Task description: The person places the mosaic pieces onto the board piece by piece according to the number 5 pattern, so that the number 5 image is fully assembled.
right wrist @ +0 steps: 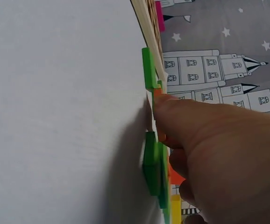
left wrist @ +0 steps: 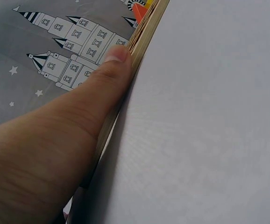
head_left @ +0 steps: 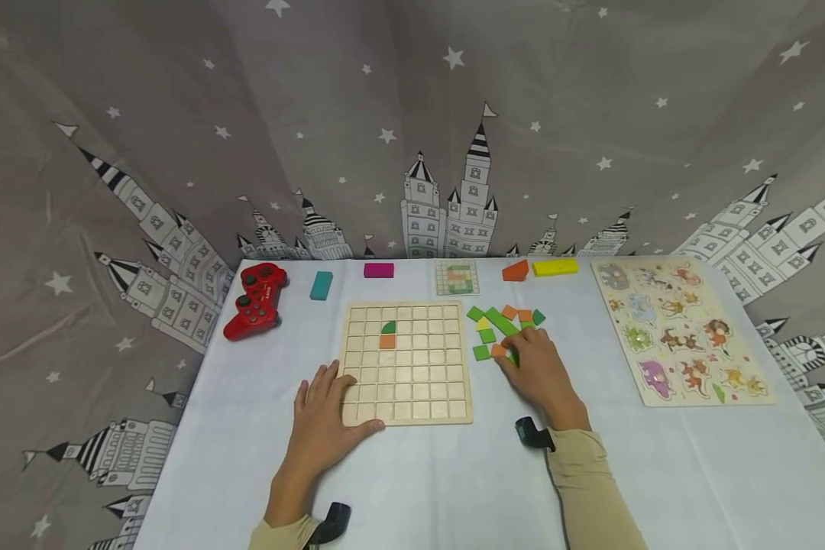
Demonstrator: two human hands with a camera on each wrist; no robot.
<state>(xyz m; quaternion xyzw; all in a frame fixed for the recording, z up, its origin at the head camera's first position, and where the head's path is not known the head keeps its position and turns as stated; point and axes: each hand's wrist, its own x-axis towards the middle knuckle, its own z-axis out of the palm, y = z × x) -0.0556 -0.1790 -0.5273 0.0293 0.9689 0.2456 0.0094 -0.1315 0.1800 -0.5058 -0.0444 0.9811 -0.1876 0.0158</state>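
The table (head_left: pixel 247 458), covered in a white cloth, stood before a grey curtain printed with stars and castles (head_left: pixel 179 114). Along its right side lay a wooden animal peg puzzle (head_left: pixel 681 330). At the centre sat the pale wooden grid board (head_left: pixel 406 363), with a green quarter-round tile (head_left: pixel 388 327) and an orange square tile (head_left: pixel 387 341) set in neighbouring cells near its upper middle. The left hand (head_left: pixel 325 416) rested flat on the board's lower left corner, fingers straight and its grip released; the left wrist view showed the thumb (left wrist: pixel 111 74) against the board's edge. A red game controller (head_left: pixel 254 299) lay at the far left. Just right of the board was a loose cluster of green, orange and yellow tiles (head_left: pixel 502 325), and the right hand (head_left: pixel 536 370) had its fingertips on a small orange tile (head_left: pixel 498 351) at the cluster's lower edge, pinching it. Along the back edge lay a small pattern card (head_left: pixel 457 277), a yellow block (head_left: pixel 554 267), a magenta block (head_left: pixel 378 270), a teal block (head_left: pixel 321 285) and an orange block (head_left: pixel 516 270).
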